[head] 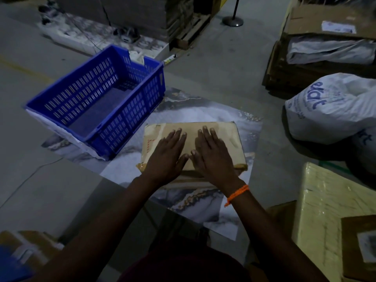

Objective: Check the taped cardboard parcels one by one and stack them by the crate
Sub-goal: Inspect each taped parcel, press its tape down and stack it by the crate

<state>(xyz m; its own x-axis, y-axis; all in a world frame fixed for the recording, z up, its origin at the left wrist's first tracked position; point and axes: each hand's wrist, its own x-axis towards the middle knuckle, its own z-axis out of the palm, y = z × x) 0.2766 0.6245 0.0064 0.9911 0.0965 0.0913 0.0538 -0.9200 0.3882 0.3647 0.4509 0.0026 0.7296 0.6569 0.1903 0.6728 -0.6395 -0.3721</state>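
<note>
While both hands are lying flat on it, the taped cardboard parcel (230, 135) is resting on a marble-patterned sheet (203, 110) spread over the grey floor (40, 180), just right of the blue crate (130, 127). The left hand (166, 157) is pressing down with straight fingers held close together, pointing at the far edge. The right hand (213, 157) is doing the same beside it, thumbs nearly meeting, and an orange thread band (237, 194) is circling its wrist. Glossy tape is running along the parcel's left and right edges and wrinkling at the near corners. The near edge is mostly hiding under the palms.

Only a narrow strip of sheet is separating the parcel's left edge from the crate's slotted right wall. The crate is sitting partly on the sheet's left corner. Beyond the parcel's far edge, bare sheet and then bare floor are stretching toward a wooden pallet (193, 27) and a post base (232, 21).

On the right, a band of sheet and floor is lying between the parcel and a printed white sack (333, 110), with stacked cartons (305, 74) behind it. A pale film-wrapped box (321, 204) is crowding the near right, well apart from the parcel. Left of the crate, open floor is running to the frame edge, and a thin cable (30, 176) is crossing it.
</note>
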